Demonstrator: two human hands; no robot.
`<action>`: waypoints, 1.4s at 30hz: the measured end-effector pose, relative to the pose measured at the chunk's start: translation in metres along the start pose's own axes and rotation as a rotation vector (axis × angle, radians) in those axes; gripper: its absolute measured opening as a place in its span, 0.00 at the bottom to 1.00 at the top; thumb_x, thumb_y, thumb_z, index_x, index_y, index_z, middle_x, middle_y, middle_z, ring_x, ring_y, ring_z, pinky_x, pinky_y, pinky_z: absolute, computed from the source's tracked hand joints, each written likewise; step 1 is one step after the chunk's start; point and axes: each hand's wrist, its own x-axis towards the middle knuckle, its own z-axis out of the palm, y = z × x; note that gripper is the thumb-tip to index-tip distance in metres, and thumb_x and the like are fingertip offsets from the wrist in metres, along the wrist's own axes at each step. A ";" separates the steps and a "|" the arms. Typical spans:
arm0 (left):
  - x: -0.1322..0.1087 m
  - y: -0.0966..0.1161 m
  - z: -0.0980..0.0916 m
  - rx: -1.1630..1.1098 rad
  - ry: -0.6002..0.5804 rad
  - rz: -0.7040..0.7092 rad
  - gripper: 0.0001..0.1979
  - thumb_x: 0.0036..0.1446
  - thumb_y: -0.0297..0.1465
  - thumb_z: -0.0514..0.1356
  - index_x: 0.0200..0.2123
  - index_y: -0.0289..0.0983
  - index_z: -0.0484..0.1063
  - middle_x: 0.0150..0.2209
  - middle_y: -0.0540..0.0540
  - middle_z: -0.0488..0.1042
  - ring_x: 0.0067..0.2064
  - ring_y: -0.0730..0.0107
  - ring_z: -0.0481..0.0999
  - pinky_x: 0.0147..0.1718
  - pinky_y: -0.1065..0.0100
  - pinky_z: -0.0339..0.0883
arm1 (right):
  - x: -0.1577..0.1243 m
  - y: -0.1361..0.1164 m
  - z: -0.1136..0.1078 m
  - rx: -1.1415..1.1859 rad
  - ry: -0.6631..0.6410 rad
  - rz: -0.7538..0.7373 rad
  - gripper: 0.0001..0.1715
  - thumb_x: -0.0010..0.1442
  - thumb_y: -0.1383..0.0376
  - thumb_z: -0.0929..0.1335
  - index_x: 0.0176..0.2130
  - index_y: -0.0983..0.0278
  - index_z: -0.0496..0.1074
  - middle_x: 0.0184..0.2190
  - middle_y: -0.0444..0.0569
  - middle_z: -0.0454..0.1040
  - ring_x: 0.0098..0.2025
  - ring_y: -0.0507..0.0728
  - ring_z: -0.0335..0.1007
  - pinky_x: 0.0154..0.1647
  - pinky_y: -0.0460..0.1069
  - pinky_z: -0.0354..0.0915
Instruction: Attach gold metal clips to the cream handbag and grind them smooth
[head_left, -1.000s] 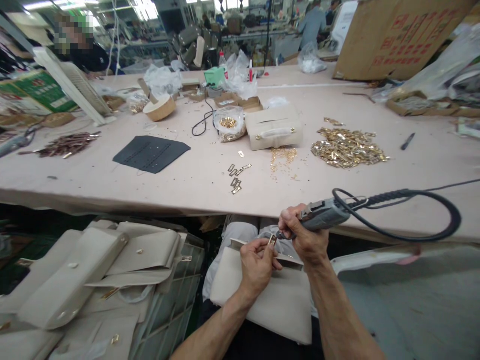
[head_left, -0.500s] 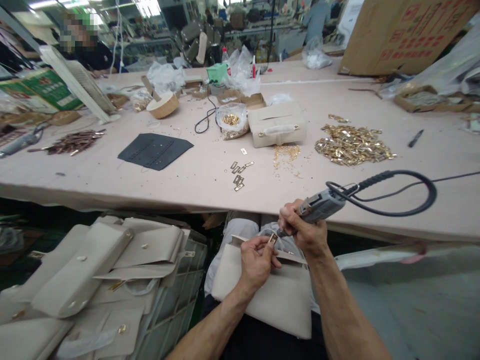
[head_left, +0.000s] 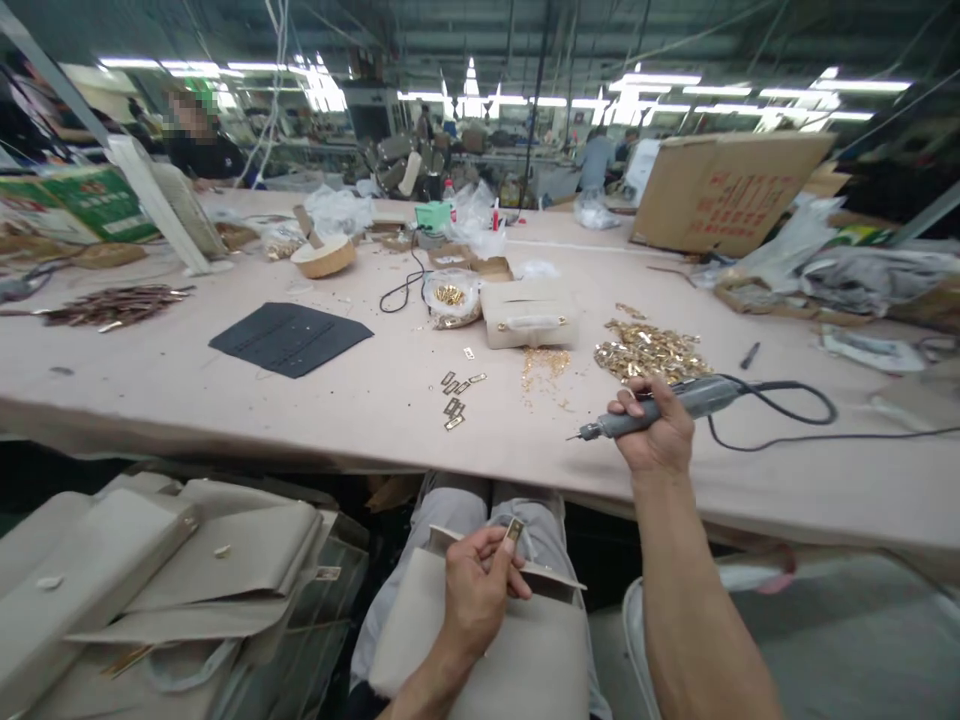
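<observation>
My left hand (head_left: 480, 585) is closed, pinching a small gold metal plate (head_left: 514, 530) between thumb and fingers. It rests over a cream handbag (head_left: 525, 650) that lies across my lap with its flap edge towards the table. Away to the right, my right hand (head_left: 656, 425) is wrapped round a grey electric screwdriver (head_left: 705, 398), held above the table's front edge. The screwdriver's thin bit points left, touching neither the plate nor the bag. Several loose gold plates (head_left: 454, 408) lie on the table ahead of my left hand.
Pale table (head_left: 360, 430) spans the view. On it are a gold hardware pile (head_left: 652, 350), tiny screws (head_left: 546, 365), another cream bag (head_left: 529, 315) and a black sheet (head_left: 291, 338). Stacked cream bags (head_left: 217, 540) sit at lower left. The screwdriver's cable (head_left: 817, 440) trails right.
My right hand has carried the screwdriver up and right, away from the plate and over the table edge. My left hand still pinches the plate above the bag. The view has tilted upward.
</observation>
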 end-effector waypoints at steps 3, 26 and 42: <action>0.001 -0.003 -0.001 -0.001 -0.006 0.012 0.21 0.59 0.46 0.65 0.37 0.31 0.77 0.26 0.42 0.79 0.18 0.71 0.76 0.18 0.74 0.70 | 0.045 0.004 -0.014 0.070 0.076 0.010 0.19 0.49 0.66 0.78 0.34 0.63 0.66 0.29 0.37 0.70 0.20 0.44 0.58 0.27 0.45 0.67; 0.005 0.007 0.005 -0.070 0.120 -0.018 0.24 0.53 0.50 0.69 0.37 0.32 0.78 0.25 0.45 0.78 0.16 0.74 0.73 0.16 0.77 0.64 | 0.145 0.061 -0.072 0.084 0.258 0.015 0.17 0.59 0.60 0.74 0.35 0.62 0.62 0.27 0.35 0.67 0.20 0.44 0.60 0.23 0.42 0.67; 0.011 0.001 0.006 -0.122 0.119 -0.080 0.28 0.51 0.53 0.69 0.38 0.32 0.78 0.26 0.43 0.78 0.15 0.75 0.72 0.16 0.78 0.64 | 0.160 0.072 -0.075 0.058 0.307 -0.066 0.15 0.58 0.66 0.74 0.36 0.63 0.63 0.28 0.35 0.66 0.21 0.44 0.60 0.26 0.42 0.67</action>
